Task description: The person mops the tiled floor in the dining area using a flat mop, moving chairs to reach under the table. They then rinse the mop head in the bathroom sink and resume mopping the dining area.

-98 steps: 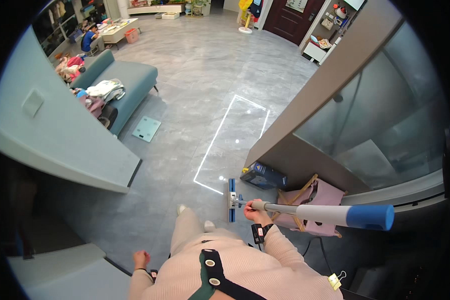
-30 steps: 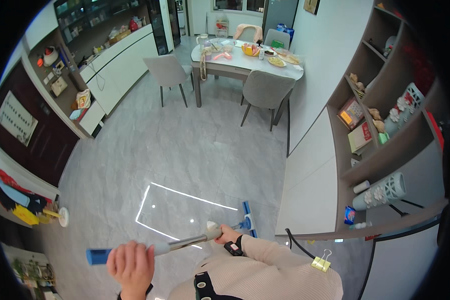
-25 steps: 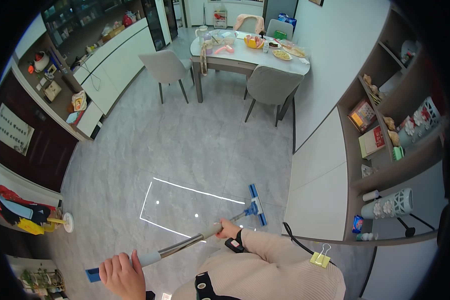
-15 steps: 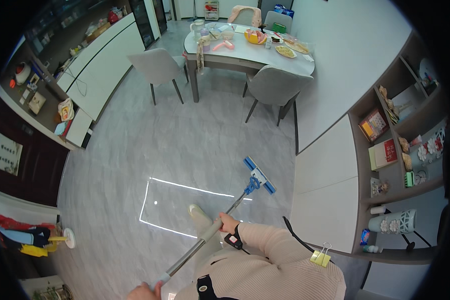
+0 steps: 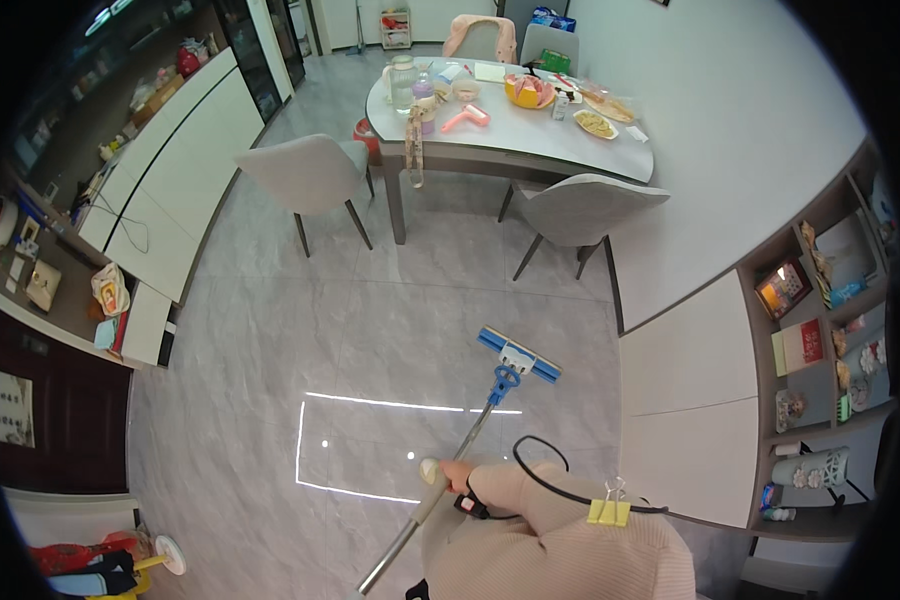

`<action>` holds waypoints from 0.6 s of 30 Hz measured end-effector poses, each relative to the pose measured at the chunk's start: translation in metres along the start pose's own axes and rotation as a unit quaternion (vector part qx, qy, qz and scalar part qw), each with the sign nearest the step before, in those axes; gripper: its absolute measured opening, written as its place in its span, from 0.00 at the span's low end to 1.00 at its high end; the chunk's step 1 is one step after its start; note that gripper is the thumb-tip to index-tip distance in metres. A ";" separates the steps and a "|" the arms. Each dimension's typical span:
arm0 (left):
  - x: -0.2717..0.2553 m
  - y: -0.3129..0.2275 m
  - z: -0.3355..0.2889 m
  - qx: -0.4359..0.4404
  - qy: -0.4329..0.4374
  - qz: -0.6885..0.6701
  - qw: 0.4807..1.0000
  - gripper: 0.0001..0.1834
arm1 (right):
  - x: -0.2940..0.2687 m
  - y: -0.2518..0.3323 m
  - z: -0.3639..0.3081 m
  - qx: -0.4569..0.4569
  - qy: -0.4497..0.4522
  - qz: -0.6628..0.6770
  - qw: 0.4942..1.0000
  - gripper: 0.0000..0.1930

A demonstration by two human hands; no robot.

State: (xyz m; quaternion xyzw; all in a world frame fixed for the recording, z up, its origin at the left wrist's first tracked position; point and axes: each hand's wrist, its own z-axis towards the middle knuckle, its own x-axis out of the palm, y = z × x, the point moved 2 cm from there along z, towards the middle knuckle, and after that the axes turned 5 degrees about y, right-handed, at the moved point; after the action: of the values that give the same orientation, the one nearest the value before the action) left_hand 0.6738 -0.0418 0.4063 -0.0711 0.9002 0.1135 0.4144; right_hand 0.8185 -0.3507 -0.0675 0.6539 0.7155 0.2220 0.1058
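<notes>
A sponge mop with a blue-and-white head [image 5: 518, 357] rests on the grey tiled floor ahead of me, its yellowish sponge strip along the far side. The mop's metal pole [image 5: 390, 556] slants from there down to the lower edge of the picture. Partway along it, my right hand [image 5: 457, 475] is closed around the light grey grip. A dark device on a strap sits at that wrist. My left hand is out of the picture, and so is the near end of the pole. One pale shoe [image 5: 429, 470] shows beside the right hand.
Ahead stands a dining table [image 5: 530, 140] with food and a jug on it. Grey chairs [image 5: 310, 175] [image 5: 585, 208] stand at its near side. White cabinets [image 5: 160, 215] line the left, and a shelf unit [image 5: 760, 400] the right. A dark door [image 5: 80, 420] is at left.
The view has shifted, and the mop head has turned to lie flatter across the floor. My left hand, earlier on the lower pole, has left the picture. The right hand keeps its grip.
</notes>
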 end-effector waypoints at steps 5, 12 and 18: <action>0.025 -0.008 0.067 -0.030 0.109 -0.094 0.989 0.26 | 0.037 -0.009 0.038 0.125 -0.065 0.117 0.983 0.11; 0.070 -0.084 0.200 -0.051 0.220 -0.215 0.950 0.23 | 0.013 0.002 0.161 -0.125 0.079 -0.091 0.985 0.13; 0.043 -0.178 0.304 -0.025 0.240 -0.317 0.917 0.21 | -0.090 0.224 0.232 -0.289 -0.047 -0.541 0.789 0.10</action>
State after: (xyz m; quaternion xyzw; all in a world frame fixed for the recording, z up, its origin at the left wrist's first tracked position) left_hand 0.9078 -0.1349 0.1557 -0.3879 0.8999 -0.0222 0.1981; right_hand 1.1306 -0.3875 -0.1819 0.1088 0.8484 0.2939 0.4267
